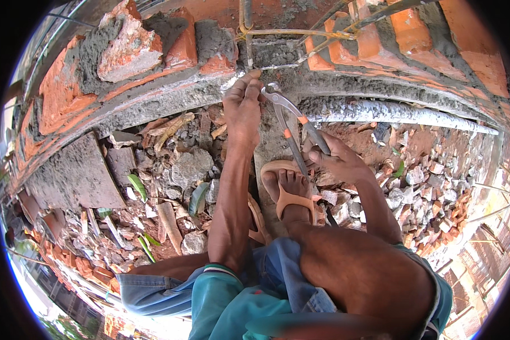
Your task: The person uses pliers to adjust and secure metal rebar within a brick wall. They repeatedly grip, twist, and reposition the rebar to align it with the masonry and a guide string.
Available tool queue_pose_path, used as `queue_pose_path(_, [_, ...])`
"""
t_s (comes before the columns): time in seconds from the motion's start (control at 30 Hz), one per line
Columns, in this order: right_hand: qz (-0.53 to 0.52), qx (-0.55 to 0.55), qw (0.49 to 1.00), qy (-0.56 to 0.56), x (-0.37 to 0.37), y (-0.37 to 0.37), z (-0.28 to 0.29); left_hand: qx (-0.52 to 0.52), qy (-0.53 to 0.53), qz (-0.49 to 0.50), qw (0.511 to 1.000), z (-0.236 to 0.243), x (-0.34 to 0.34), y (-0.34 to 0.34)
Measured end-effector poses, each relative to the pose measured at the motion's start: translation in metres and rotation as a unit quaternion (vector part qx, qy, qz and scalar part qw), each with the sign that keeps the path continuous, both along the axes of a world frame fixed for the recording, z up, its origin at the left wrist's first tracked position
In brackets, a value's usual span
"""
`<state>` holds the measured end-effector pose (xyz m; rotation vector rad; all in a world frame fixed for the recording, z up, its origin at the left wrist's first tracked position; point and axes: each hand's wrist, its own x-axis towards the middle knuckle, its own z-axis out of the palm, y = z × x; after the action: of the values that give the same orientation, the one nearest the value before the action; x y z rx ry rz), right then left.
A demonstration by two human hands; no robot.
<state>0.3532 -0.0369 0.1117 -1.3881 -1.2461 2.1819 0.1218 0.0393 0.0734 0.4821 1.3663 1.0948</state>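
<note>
My right hand point(340, 158) is wrapped round the handles of a pair of metal pincers point(286, 105) with grey and orange grips. The handles are spread a little apart. Their jaws point away from me, just right of my left fingertips. My left hand point(243, 105) is closed in a pinch at the foot of an upright steel bar point(248, 48). Whatever lies between those fingers is hidden or too small to make out. Beyond it, thin steel bars point(300, 32) cross the upright one in a gap between two brick walls.
Broken orange bricks with mortar point(133, 48) top the wall at left; a brick wall point(413, 34) stands at right. A whitish pipe point(402, 111) runs along its base. Rubble point(192, 167) and a flat board point(73, 173) lie at left. My sandalled foot point(292, 190) rests below the pincers.
</note>
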Motion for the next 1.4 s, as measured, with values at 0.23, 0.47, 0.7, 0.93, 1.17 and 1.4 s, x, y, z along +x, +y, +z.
queue_pose_path(0.23, [-0.046,-0.059,0.997,0.037,0.009,-0.069,-0.009,0.003,-0.222,0.096,0.97,0.0,0.014,0.012])
queue_pose_path(0.47, [-0.059,-0.049,0.997,-0.018,-0.014,-0.07,-0.016,0.089,-0.487,0.188,0.849,0.004,0.055,0.007])
queue_pose_path(0.7, [0.14,0.308,0.896,-0.288,-0.044,-0.052,0.0,0.02,-0.003,0.137,0.99,-0.009,0.014,-0.014])
queue_pose_path(0.93, [-0.083,0.372,0.914,-0.139,-0.087,0.066,-0.022,0.053,0.091,0.028,0.994,-0.031,-0.004,-0.004])
queue_pose_path(1.17, [-0.125,0.249,0.959,-0.042,-0.118,0.108,-0.038,0.08,0.044,0.104,0.99,-0.037,0.002,-0.003])
queue_pose_path(1.4, [-0.066,0.268,0.954,-0.114,-0.116,0.124,-0.035,0.047,-0.067,0.162,0.983,-0.034,0.011,0.002])
